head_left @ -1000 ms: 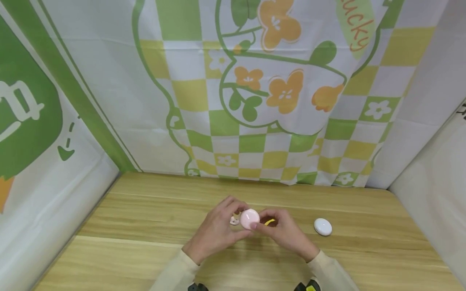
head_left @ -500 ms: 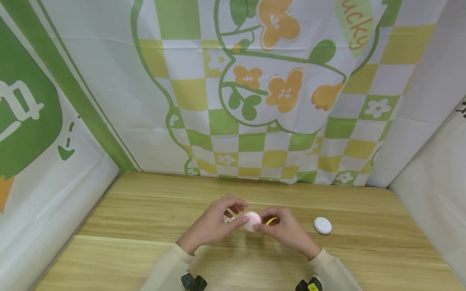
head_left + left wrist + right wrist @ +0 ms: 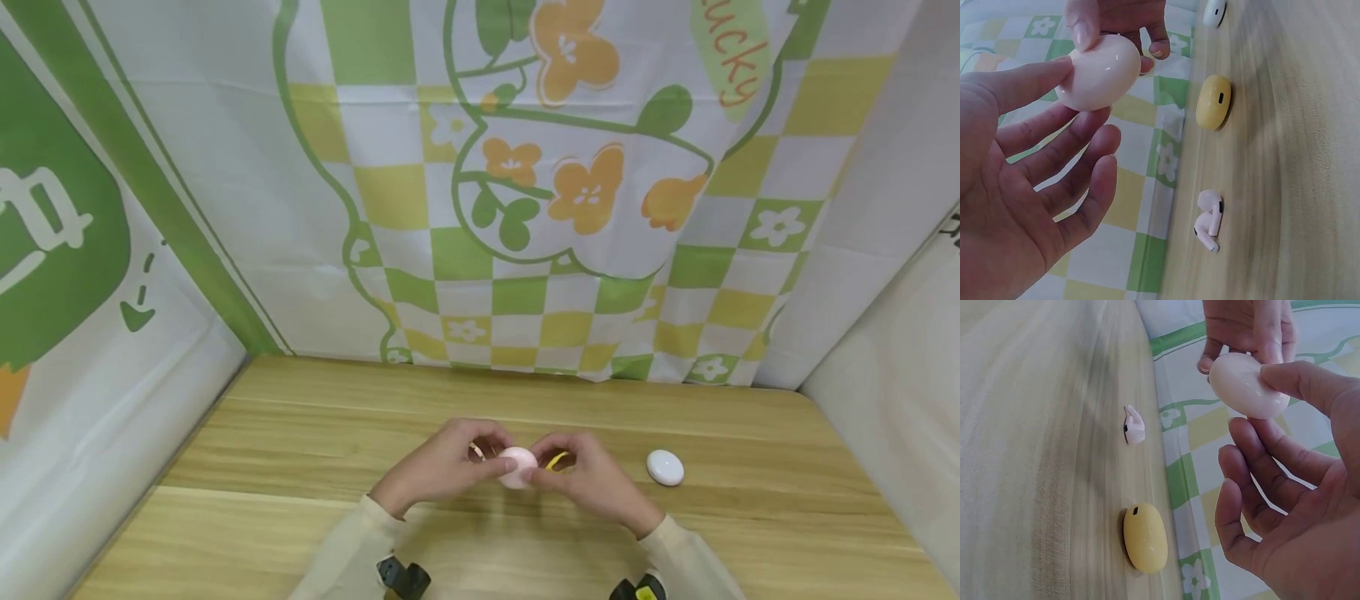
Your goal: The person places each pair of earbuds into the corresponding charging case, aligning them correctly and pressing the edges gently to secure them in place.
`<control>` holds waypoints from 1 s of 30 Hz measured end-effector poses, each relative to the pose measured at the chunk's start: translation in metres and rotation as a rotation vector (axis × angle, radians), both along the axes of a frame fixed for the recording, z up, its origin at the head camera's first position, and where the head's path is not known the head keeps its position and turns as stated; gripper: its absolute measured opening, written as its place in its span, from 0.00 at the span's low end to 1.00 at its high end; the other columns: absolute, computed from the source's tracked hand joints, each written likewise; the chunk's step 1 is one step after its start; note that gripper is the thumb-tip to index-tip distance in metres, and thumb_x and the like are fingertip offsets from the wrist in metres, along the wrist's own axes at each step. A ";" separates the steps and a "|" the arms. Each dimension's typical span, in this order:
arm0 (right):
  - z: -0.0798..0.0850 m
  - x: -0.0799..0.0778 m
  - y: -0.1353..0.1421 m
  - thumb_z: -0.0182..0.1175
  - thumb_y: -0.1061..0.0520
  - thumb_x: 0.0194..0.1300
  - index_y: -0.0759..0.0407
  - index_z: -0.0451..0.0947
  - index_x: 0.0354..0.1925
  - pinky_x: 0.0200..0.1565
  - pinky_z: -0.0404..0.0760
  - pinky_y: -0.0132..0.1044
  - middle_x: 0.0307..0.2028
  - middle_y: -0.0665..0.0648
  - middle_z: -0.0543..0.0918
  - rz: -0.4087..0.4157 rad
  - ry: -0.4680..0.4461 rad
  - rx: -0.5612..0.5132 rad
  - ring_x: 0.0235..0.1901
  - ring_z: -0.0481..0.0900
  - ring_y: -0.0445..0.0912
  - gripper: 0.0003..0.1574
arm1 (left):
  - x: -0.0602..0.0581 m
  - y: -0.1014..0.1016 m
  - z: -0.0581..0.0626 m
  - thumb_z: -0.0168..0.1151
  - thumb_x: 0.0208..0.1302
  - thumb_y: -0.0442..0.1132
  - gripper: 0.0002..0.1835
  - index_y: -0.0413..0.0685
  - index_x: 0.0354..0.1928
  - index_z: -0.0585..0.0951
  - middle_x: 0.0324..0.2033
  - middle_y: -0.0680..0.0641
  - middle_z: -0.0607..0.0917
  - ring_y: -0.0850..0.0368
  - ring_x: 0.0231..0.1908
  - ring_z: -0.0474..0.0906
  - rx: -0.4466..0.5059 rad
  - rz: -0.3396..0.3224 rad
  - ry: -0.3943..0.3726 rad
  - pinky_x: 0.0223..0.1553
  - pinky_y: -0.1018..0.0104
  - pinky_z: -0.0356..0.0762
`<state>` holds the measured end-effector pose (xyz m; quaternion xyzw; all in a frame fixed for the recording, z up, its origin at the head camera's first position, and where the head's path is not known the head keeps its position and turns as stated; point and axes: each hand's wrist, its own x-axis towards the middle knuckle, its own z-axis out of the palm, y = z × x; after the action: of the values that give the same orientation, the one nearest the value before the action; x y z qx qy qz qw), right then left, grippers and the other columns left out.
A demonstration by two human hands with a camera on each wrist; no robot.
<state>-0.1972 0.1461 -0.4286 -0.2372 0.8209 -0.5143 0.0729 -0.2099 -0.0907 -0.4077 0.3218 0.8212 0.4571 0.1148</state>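
Note:
Between both hands is a smooth, glossy pink earbud case (image 3: pixel 1107 72), held above the table; no gap shows in its shell. My left hand (image 3: pixel 442 468) pinches its left side, thumb on the near face and fingers behind. From the right, my right hand (image 3: pixel 592 482) grips it the same way, as the right wrist view (image 3: pixel 1257 387) of the case confirms. Two pink earbuds (image 3: pixel 1209 220) lie together on the wood, behind my left hand in the head view. A yellow earbud case (image 3: pixel 1147 540) rests behind my right hand, mostly hidden from the head camera.
Farther right on the wooden table (image 3: pixel 757 500) lies a white earbud case (image 3: pixel 665 467). A patterned green and yellow cloth (image 3: pixel 525 317) hangs along the table's back edge. White sheets close in the left and right sides.
My left thumb has come onto the near face of the pink case, and the left fingers lifted, then closed behind it. The case has shifted slightly toward me. My right hand keeps its grip.

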 end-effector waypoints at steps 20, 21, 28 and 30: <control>0.004 -0.001 0.005 0.70 0.56 0.66 0.64 0.83 0.48 0.46 0.82 0.38 0.42 0.56 0.85 -0.035 -0.065 -0.048 0.43 0.81 0.49 0.16 | 0.000 -0.004 -0.011 0.65 0.70 0.39 0.11 0.38 0.47 0.83 0.39 0.49 0.85 0.56 0.43 0.80 0.122 0.070 -0.122 0.45 0.61 0.80; 0.004 -0.001 0.005 0.70 0.56 0.66 0.64 0.83 0.48 0.46 0.82 0.38 0.42 0.56 0.85 -0.042 -0.063 -0.049 0.43 0.81 0.49 0.16 | 0.000 -0.003 -0.011 0.65 0.70 0.38 0.11 0.38 0.48 0.83 0.40 0.48 0.85 0.56 0.43 0.81 0.139 0.089 -0.131 0.45 0.61 0.80; 0.002 -0.003 0.004 0.70 0.57 0.65 0.65 0.84 0.48 0.44 0.83 0.39 0.42 0.57 0.86 -0.025 -0.039 -0.051 0.42 0.82 0.46 0.16 | 0.001 0.000 -0.015 0.67 0.68 0.38 0.13 0.37 0.49 0.83 0.43 0.46 0.86 0.53 0.46 0.82 0.265 0.160 -0.215 0.44 0.61 0.79; 0.001 -0.004 0.003 0.70 0.58 0.66 0.65 0.84 0.48 0.43 0.84 0.39 0.43 0.57 0.86 -0.020 -0.044 -0.059 0.42 0.82 0.46 0.16 | 0.002 0.002 -0.016 0.68 0.68 0.37 0.13 0.35 0.49 0.82 0.44 0.45 0.86 0.52 0.46 0.82 0.302 0.162 -0.235 0.44 0.61 0.79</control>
<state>-0.2009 0.1495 -0.4273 -0.2199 0.8060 -0.5439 0.0786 -0.2079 -0.0890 -0.4233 0.2128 0.7474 0.6173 0.1231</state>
